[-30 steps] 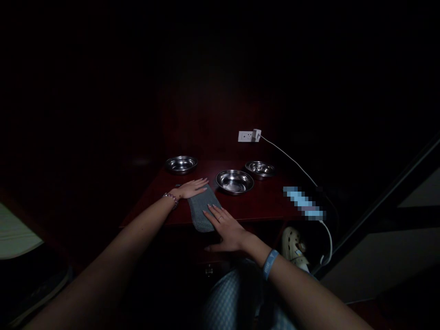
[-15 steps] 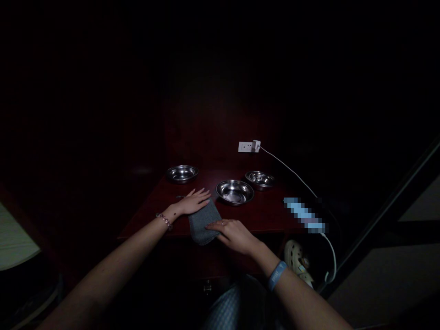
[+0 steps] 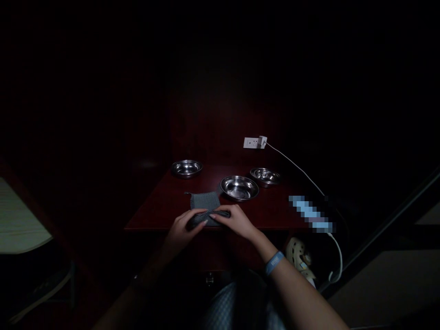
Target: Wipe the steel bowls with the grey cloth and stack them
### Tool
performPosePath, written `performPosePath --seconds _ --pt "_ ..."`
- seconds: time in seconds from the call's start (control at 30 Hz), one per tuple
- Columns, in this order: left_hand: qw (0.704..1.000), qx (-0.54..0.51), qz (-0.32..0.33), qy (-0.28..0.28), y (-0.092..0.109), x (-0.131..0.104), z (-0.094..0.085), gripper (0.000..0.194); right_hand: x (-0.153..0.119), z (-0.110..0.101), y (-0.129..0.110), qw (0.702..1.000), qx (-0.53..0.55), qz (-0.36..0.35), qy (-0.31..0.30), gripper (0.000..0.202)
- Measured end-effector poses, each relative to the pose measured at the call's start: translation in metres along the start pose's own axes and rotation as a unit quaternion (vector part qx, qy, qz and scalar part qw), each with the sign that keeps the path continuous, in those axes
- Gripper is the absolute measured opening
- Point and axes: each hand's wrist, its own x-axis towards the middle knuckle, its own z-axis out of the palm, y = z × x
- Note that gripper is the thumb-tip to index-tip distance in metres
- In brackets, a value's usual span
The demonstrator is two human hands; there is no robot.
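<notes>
A grey cloth [image 3: 205,200] lies partly flat on the dark red tabletop [image 3: 151,215], its near part folded up at the front edge. My left hand [image 3: 185,225] pinches the left end of that fold between thumb and fingers. On the right end, my right hand [image 3: 233,219] is closed the same way, thumb toward me. A small loop sticks out from the cloth's far left corner. Just beyond the cloth sits a shiny metal bowl [image 3: 239,189], apart from both hands.
Two more metal bowls stand farther back, one at left [image 3: 187,168] and one at right [image 3: 265,177]. A charger [image 3: 262,141] in the wall socket trails a white cable past a blurred-out phone-like object [image 3: 311,214]. A beige clog [image 3: 295,252] is below the table, at right.
The cloth lay flat under my spread left hand; its near part is now folded up. Both hands have moved to the fold's ends and closed on it. The view has shifted slightly.
</notes>
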Motion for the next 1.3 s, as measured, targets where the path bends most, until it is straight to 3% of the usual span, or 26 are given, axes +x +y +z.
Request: performPosePath --seconds 0.1,0.23,0.37,0.6,0.9,1.1,1.3 --pt "0.997 -0.043 -0.037 0.048 -0.003 0.003 0.003 0.037 0.003 0.001 0.005 0.997 0.078 0.006 -0.014 0.045" --pt "0.986 -0.103 -0.09 0.091 -0.011 0.006 0.005 0.045 0.004 -0.001 0.011 0.992 0.116 0.039 -0.023 0.057" --pt "0.976 -0.142 -0.129 0.098 -0.018 0.011 0.01 0.06 0.004 0.001 0.021 0.996 0.073 0.049 0.017 0.06" --pt "0.97 -0.189 -0.136 0.062 -0.017 0.018 0.011 0.064 0.003 0.009 0.033 0.992 -0.036 0.115 0.045 0.046" --pt "0.995 -0.058 -0.06 0.054 -0.027 0.025 0.007 0.038 0.004 0.019 0.037 0.991 -0.051 0.086 0.094 0.014" --pt "0.999 0.008 0.004 0.038 -0.035 0.025 0.013 0.029 0.0 0.018 0.028 0.982 -0.144 0.097 0.073 0.029" --pt "0.989 0.108 0.07 0.078 -0.027 0.02 0.007 0.025 0.002 0.006 0.022 0.971 -0.234 0.013 0.049 0.041"
